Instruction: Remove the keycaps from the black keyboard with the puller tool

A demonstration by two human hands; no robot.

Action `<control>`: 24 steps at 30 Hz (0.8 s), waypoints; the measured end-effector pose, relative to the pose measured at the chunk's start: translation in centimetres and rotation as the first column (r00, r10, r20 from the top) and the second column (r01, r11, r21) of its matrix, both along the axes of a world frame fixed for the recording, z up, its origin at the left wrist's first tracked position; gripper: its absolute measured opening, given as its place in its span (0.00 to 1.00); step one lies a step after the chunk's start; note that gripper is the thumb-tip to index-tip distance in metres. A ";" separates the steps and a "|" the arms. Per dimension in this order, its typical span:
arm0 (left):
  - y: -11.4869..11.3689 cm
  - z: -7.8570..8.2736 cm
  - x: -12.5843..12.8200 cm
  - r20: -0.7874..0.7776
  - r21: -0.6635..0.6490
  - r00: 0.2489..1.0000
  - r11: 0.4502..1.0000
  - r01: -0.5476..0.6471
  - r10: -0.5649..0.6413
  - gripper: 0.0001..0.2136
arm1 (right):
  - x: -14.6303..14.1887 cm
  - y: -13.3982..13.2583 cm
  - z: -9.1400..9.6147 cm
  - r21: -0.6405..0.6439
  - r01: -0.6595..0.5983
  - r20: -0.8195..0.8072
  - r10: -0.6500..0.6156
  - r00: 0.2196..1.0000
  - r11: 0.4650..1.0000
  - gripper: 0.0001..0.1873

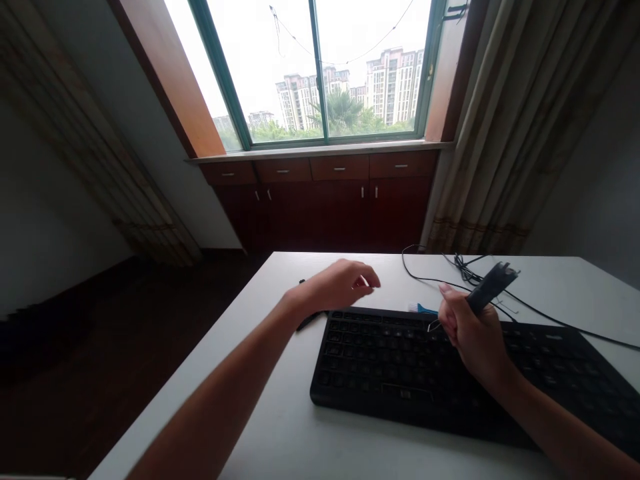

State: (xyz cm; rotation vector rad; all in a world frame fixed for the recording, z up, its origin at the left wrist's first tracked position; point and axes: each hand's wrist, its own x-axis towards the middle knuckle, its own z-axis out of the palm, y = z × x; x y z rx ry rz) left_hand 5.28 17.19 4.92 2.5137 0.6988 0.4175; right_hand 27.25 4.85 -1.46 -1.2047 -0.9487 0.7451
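A black keyboard (370, 360) lies on the white table. Near the middle of its front row, a slot shows bare with its key cap off. My right hand (475, 333) is closed around a dark keycap puller (493, 287) above the keyboard. Prongs stick up from the tool's top end, and a thin wire loop shows below the fist. Over the keyboard's back left edge, my left hand (353, 280) hovers with fingers loosely curled, thumb apart, and nothing visible in them. A small blue brush (423, 308) with pale bristles lies behind the keyboard, beside my right hand.
A black cable (465, 270) lies tangled at the table's back right. Partly hidden by my left forearm is a thin black object (310, 320). Beyond the white table (270, 427) stand red-brown cabinets (320, 207) under a window, with curtains (480, 133) at the sides.
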 end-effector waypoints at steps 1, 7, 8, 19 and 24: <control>0.7 0.1 -0.7 -0.007 0.017 0.997 0.997 -0.075 0.075 0.08 | 0.0 0.0 0.0 -0.002 -0.005 0.016 0.005 1.000 1.000 0.31; 2.9 -1.5 -2.5 -0.019 0.045 0.987 0.987 -0.157 0.158 0.09 | -0.2 -0.2 0.2 -0.009 -0.030 0.094 0.031 0.995 1.000 0.31; 2.9 -1.9 -2.4 -0.029 0.050 0.989 0.989 -0.141 0.143 0.09 | -0.2 -0.3 0.2 -0.010 -0.033 0.106 0.034 0.994 0.999 0.31; 2.9 -3.2 -1.2 -0.211 0.232 0.976 0.973 -0.007 0.058 0.08 | -0.1 -0.2 0.0 -0.005 -0.065 0.120 0.065 0.991 0.998 0.32; 2.2 -2.1 -0.7 -0.247 0.325 0.966 0.946 0.006 0.079 0.10 | -0.2 -0.2 0.2 -0.015 -0.064 0.162 0.066 0.985 0.998 0.32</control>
